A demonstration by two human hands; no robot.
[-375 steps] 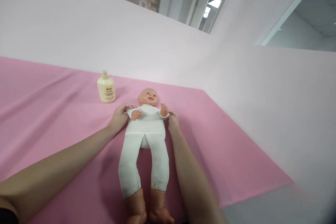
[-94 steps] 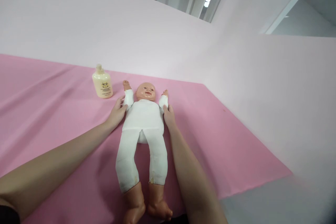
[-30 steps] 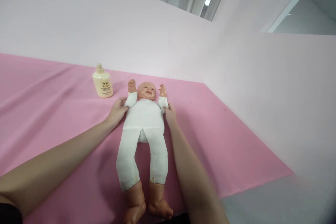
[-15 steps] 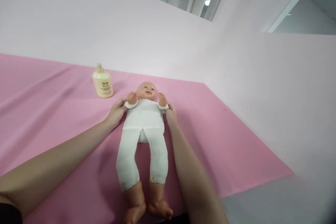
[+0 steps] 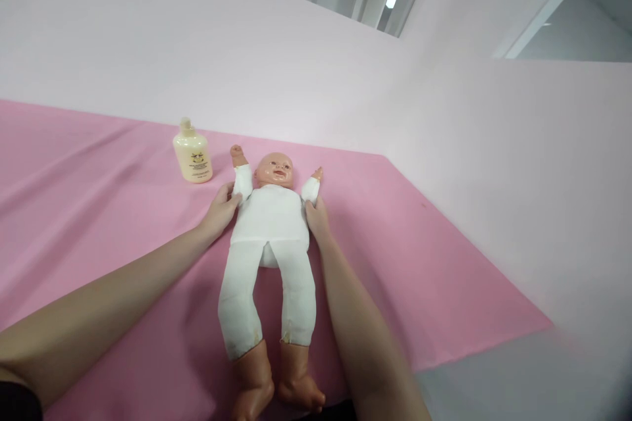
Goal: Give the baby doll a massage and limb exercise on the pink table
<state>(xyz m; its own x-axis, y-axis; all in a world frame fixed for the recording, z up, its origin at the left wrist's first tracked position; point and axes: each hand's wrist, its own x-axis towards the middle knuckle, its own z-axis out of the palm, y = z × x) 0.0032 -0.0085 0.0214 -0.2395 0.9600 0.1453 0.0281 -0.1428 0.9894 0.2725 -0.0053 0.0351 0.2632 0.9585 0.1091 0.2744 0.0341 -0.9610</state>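
1. The doll (image 5: 269, 217) lies face-up on the pink cloth (image 5: 424, 276).
2. Left hand (image 5: 220, 212) holds one of its arms, right hand (image 5: 318, 220) the other, both grips narrow.
3. I'd favour light, matching pressure.

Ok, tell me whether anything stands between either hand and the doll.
Nothing visible does. The left hand and right hand both hold the doll directly, one on either side. The cream-colored bottle stands to the left of the doll, beyond the left hand, not between them.
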